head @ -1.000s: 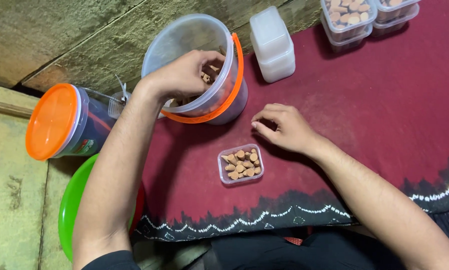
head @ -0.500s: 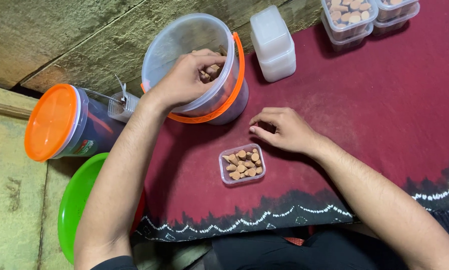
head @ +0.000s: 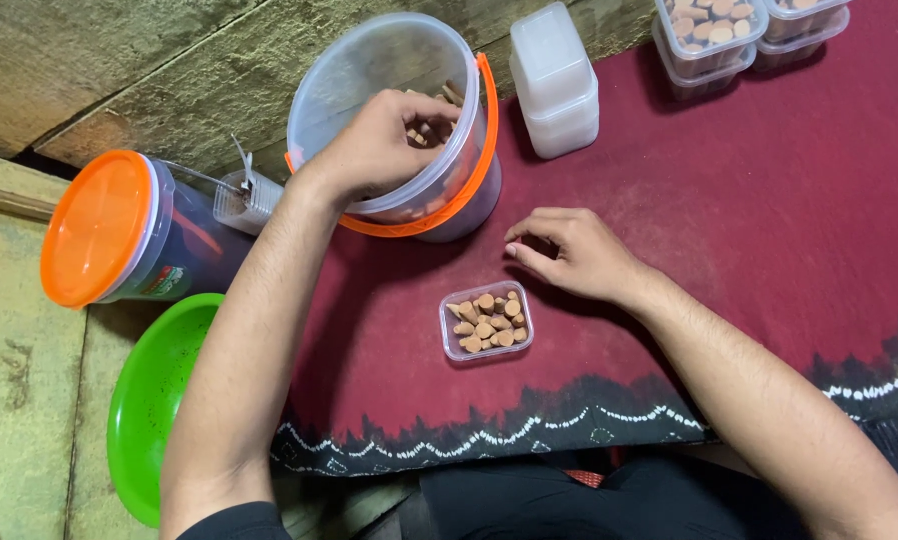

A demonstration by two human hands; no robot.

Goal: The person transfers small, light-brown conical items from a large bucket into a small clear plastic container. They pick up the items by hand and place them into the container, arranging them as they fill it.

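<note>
Left hand [head: 374, 150] reaches into the tilted bucket [head: 369, 70], mouth facing up-left.

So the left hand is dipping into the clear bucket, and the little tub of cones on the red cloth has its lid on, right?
Not quite. The head view shows the tub open, with no lid, its cones bare. The rest holds: the left hand is inside the bucket, and the tub sits on the red cloth.

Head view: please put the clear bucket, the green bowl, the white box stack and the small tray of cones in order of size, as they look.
1. Clear bucket, largest, with the left hand in it.
2. Green bowl, partly hidden by the arm, so its place is unsure.
3. White box stack.
4. Small tray of cones, smallest, near the right hand.
</note>
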